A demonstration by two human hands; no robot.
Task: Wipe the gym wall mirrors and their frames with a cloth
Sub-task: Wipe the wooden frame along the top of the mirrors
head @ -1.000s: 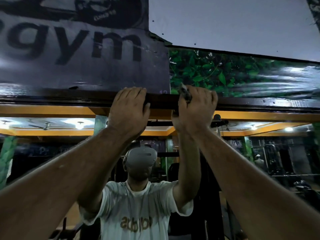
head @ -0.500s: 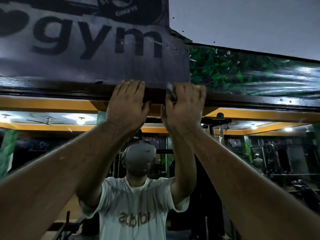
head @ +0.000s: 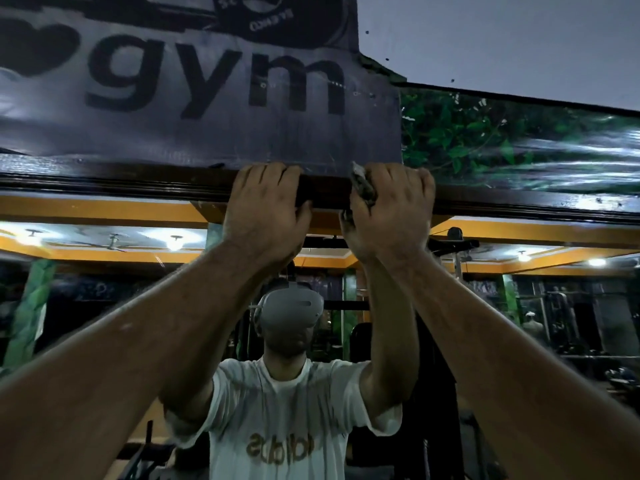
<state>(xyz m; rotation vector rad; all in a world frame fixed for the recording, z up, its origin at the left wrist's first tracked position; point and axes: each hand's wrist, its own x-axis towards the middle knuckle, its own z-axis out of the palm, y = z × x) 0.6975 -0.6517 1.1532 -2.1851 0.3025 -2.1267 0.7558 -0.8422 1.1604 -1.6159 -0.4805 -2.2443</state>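
Cloth (head: 362, 187) — a small dark, crumpled piece — shows only at the inner edge of the right hand (head: 389, 211), poking up beside the index finger and pressed against the dark wooden frame (head: 138, 183) that runs along the top of the mirror (head: 104, 306). That hand's fingers are curled over the frame's upper edge, gripping the cloth against the wood; most of the cloth is hidden under the palm. Just beside it, with a narrow stretch of bare frame between them, the left hand (head: 266, 209) hooks its bent fingers over the same top edge, thumb under the lip, clutching the frame itself and no cloth.

Directly above the frame hangs a grey banner (head: 207, 98) printed with "gym", its lower border touching the fingertips of both hands; to its right sits a glossy panel of green leaves (head: 502, 133). Below, the mirror reflects the person in a white t-shirt (head: 284, 420) with both arms raised, plus orange ceiling beams, ceiling lights and dim gym machines — both forearms cross in front of much of the glass.
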